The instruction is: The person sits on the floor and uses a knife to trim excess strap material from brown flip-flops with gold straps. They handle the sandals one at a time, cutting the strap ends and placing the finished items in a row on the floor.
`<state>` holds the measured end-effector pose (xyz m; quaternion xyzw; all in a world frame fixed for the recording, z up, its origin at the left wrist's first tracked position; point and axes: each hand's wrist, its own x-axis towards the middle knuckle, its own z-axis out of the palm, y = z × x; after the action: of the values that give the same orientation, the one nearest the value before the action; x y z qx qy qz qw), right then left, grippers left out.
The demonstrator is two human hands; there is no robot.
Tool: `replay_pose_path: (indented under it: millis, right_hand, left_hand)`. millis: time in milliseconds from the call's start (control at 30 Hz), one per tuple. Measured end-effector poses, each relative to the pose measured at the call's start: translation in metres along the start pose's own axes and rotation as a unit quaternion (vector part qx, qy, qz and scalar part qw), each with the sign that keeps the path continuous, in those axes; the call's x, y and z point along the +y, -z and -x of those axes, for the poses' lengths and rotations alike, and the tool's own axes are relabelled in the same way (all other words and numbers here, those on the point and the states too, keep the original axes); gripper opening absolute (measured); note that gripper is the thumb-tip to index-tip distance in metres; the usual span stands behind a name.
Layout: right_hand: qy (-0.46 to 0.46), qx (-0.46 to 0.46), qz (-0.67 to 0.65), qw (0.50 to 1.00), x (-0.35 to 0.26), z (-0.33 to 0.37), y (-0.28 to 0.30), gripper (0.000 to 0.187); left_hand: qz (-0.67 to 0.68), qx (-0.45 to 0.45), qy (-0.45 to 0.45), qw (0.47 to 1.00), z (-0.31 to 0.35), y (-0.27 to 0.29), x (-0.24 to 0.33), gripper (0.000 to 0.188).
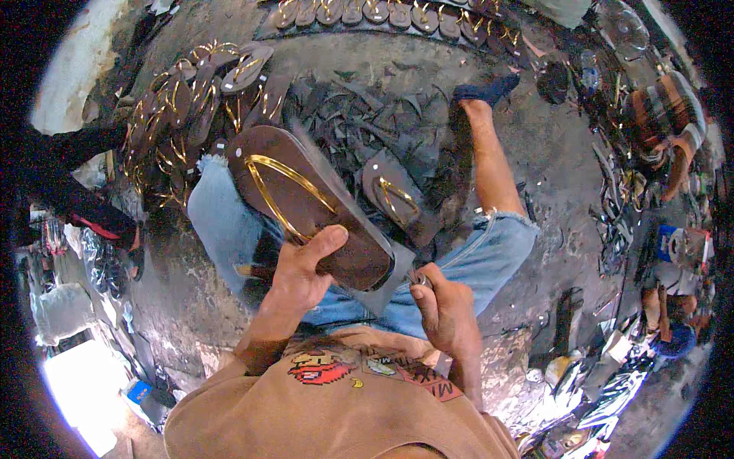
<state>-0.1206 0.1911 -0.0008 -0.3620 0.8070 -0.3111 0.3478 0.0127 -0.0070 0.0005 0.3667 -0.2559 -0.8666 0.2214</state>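
So I'm gripping a brown sandal [306, 191] near its heel with my left hand [306, 268], thumb pressing on top, and it's sitting above my jeans [482, 256]. My right hand [451, 310] is clutching a metal tool [419, 281], can't tell what kind, beside the heel. Another gold-strapped sandal [394, 199] is lying between my legs near dark scraps [344, 107].

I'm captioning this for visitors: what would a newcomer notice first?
The gold-strapped brown sandal, held in the left hand near the centre, stands out first. Next come the heap of similar sandals at upper left and the dark scraps strewn on the floor to its right.
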Motion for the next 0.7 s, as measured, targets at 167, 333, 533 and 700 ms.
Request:
replay_pose_path:
  millis: [167,333,533,700]
  right_hand:
    - [0.047,-0.064,-0.058,0.995,-0.013,-0.032,-0.017,0.026]
    - [0.006,0.15,-0.328,0.933,-0.028,-0.087,-0.045,0.031]
    - [0.05,-0.044,-0.133,0.989,-0.007,-0.014,-0.047,0.028]
    - [-0.018,-0.118,-0.097,0.988,0.014,0.028,-0.056,0.026]
  left_hand:
    - [-0.063,0.03,-0.021,0.997,0.017,0.013,-0.004,0.043]
    - [-0.099,0.082,-0.014,0.992,0.032,0.019,0.006,0.038]
    - [-0.104,0.12,-0.079,0.984,0.018,0.029,0.0,0.027]
    - [-0.141,0.132,-0.119,0.974,0.009,0.055,-0.014,0.024]
